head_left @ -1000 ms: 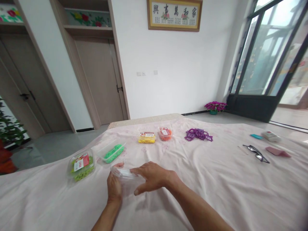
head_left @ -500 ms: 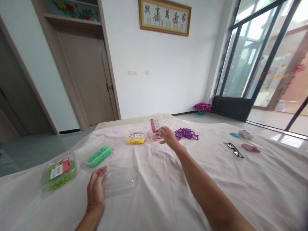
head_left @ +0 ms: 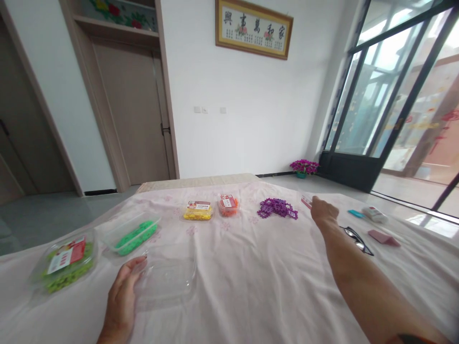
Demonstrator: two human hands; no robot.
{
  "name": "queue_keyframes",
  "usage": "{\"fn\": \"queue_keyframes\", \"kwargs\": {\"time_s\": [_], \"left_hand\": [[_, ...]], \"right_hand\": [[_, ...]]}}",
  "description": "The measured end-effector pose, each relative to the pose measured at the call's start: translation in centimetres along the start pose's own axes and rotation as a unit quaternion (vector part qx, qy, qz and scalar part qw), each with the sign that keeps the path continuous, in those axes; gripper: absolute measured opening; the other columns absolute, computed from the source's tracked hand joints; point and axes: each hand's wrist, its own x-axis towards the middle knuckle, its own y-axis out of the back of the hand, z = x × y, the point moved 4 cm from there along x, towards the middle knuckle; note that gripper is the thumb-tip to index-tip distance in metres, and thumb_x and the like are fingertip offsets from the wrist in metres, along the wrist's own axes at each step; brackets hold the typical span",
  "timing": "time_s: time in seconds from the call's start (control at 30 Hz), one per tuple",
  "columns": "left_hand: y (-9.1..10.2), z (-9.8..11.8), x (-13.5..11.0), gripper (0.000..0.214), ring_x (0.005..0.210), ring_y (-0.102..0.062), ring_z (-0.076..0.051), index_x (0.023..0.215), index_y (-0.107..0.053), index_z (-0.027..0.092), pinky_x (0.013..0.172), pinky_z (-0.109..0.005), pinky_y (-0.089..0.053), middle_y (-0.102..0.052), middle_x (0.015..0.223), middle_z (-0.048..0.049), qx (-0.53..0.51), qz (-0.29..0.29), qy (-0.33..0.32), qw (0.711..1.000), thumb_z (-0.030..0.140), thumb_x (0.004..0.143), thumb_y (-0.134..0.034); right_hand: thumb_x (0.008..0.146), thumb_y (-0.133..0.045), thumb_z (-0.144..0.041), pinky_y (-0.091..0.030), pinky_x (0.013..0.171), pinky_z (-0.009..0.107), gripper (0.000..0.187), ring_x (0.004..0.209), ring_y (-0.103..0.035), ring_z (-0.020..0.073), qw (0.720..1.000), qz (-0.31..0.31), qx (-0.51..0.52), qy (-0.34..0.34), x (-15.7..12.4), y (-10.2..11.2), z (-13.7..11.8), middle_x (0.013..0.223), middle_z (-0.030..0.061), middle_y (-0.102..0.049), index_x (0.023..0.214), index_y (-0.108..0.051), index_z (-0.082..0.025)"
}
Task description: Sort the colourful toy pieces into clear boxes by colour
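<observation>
See-through lid [head_left: 306,201]: half a second ago it was by the orange box; now it is out past the purple heap, with the right hand.
Left hand [head_left: 120,291]: bent at the left edge of a see-through tub [head_left: 165,277]; I cannot tell if it grips or just touches.
Cloth [head_left: 247,296]: pale pink with faint flowers, full of wrinkles.
Light green pieces: in a tub with its labeled lid on [head_left: 68,263], on the left.
Bright green pieces [head_left: 138,236]: in an open tub, just beside.
Black glasses [head_left: 353,234]: near the right arm, beside a folded pink cloth [head_left: 383,237].
Right hand [head_left: 324,210]: pinching the lid, arm stretched far out.
Boxes: yellow box [head_left: 198,211] and orange box [head_left: 228,204] sit side by side.
Purple heap [head_left: 277,209]: loose pieces, between the orange box and the lid.
Blue thing [head_left: 355,213]: by a white packet [head_left: 375,215]; too small to name.
Room: gray shiny floor, pink flowers in a green pot [head_left: 304,167], brown doors, white wall, framed sign [head_left: 254,28], glass door [head_left: 394,95].
Hard to see: most of the lid, behind the fist or too clear; something dark by the elbow is cut off.
</observation>
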Motion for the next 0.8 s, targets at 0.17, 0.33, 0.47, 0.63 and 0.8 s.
{"fn": "queue_keyframes", "kwargs": {"time_s": [0.17, 0.33, 0.47, 0.63, 0.8], "left_hand": [[0.1, -0.3, 0.2, 0.039, 0.107, -0.062, -0.025, 0.091, -0.069, 0.02, 0.096, -0.039, -0.052, -0.069, 0.107, -0.0035, 0.0, -0.001, -0.003, 1.0, 0.044, 0.062, -0.069], [0.4, -0.9, 0.5, 0.04, 0.108, -0.062, -0.026, 0.093, -0.07, 0.02, 0.096, -0.041, -0.052, -0.07, 0.108, -0.004, 0.004, -0.01, 0.006, 1.0, 0.044, 0.061, -0.072], [0.5, -1.0, 0.5, 0.042, 0.108, -0.063, -0.027, 0.092, -0.07, 0.02, 0.095, -0.04, -0.053, -0.07, 0.108, -0.0044, 0.002, -0.012, 0.018, 1.0, 0.045, 0.059, -0.073], [0.7, -1.1, 0.3, 0.044, 0.107, -0.064, -0.028, 0.093, -0.07, 0.021, 0.095, -0.041, -0.054, -0.071, 0.107, -0.0047, 0.004, -0.017, 0.04, 0.999, 0.046, 0.057, -0.074], [0.6, -0.9, 0.0, 0.042, 0.107, -0.064, -0.028, 0.092, -0.07, 0.021, 0.095, -0.04, -0.054, -0.072, 0.107, -0.004, 0.003, -0.018, 0.043, 0.999, 0.044, 0.057, -0.074]], "right_hand": [[0.089, -0.045, -0.019, -0.051, 0.08, 0.039, 0.037, 0.105, -0.066, 0.0309, 0.998, -0.054, 0.037, -0.011, 0.3, -3.2, -1.8, 0.11, 0.0232, -0.066, 0.124, -0.055, -0.012], [0.087, -0.046, -0.016, -0.052, 0.082, 0.044, 0.041, 0.109, -0.064, 0.0327, 0.997, -0.071, 0.032, -0.014, 2.0, -3.8, -3.2, 0.115, 0.0243, -0.065, 0.128, -0.055, -0.015], [0.086, -0.046, -0.013, -0.052, 0.082, 0.045, 0.043, 0.112, -0.063, 0.0356, 0.996, -0.085, 0.026, -0.015, 3.3, -4.1, -4.5, 0.119, 0.0275, -0.063, 0.127, -0.059, -0.011], [0.084, -0.048, -0.011, -0.052, 0.085, 0.041, 0.046, 0.11, -0.065, 0.0309, 0.991, -0.113, 0.034, 0.059, 3.8, -4.8, -6.7, 0.123, 0.0199, -0.065, 0.126, -0.064, -0.022], [0.085, -0.051, -0.013, -0.048, 0.09, 0.035, 0.044, 0.109, -0.065, 0.0252, 0.978, -0.131, 0.057, 0.155, 3.3, -4.7, -8.7, 0.122, 0.0127, -0.068, 0.123, -0.068, -0.028]]}}
